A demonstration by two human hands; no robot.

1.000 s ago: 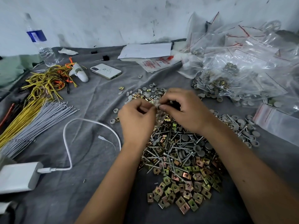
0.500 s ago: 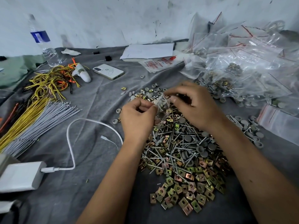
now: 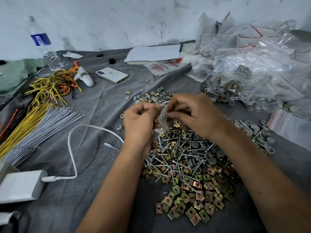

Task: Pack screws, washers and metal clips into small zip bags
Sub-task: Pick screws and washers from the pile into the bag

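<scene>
Both hands meet above the far end of the loose hardware heap, near the middle of the worktop (image 3: 94,105), and between them hangs a small clear zip bag (image 3: 164,117) with a few grey and metal pieces already inside. The left hand (image 3: 140,121) pinches the bag's near-left edge, fingers curled tight round the plastic, while the right hand (image 3: 195,115) grips the opposite edge with thumb and forefinger, the other fingers arched over the top. Holding it from both sides this way probably keeps the mouth steady for closing or for feeding in more parts; which of the two cannot be told, since the mouth is hidden. Both wrists are raised off the cloth, and the forearms run in from the near edge. Straight below lie the screws (image 3: 175,155), with the grey washers (image 3: 208,155) mixed among them and the brass-coloured metal clips (image 3: 190,204) spread toward the near edge, all within easy reach. Filled bags (image 3: 244,81) are stacked at the far right corner, apart from the loose stock.
</scene>
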